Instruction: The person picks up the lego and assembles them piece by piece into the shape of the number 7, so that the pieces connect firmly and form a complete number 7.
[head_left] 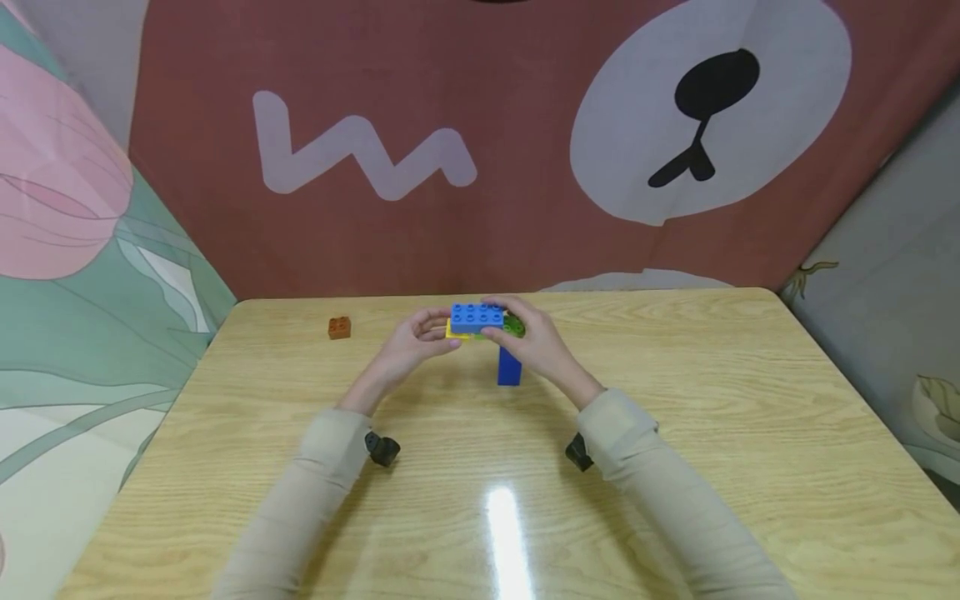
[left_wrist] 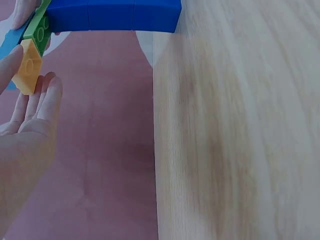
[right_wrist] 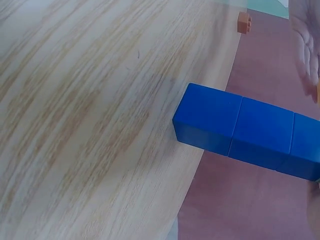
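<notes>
Blue brick (head_left: 477, 317) gripped by right hand (head_left: 546, 343), yellow brick (left_wrist: 29, 67) pinched by left hand (head_left: 408, 343), both near blue column (head_left: 509, 367) top; loads of desk (head_left: 697, 375) room's seen either side.

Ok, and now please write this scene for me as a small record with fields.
left hand: holds yellow brick between thumb and fingers
right hand: pinches light blue brick
light blue brick: above yellow and green bricks
dark blue column: below green brick
orange-brown brick: apart, on table, far left
</notes>
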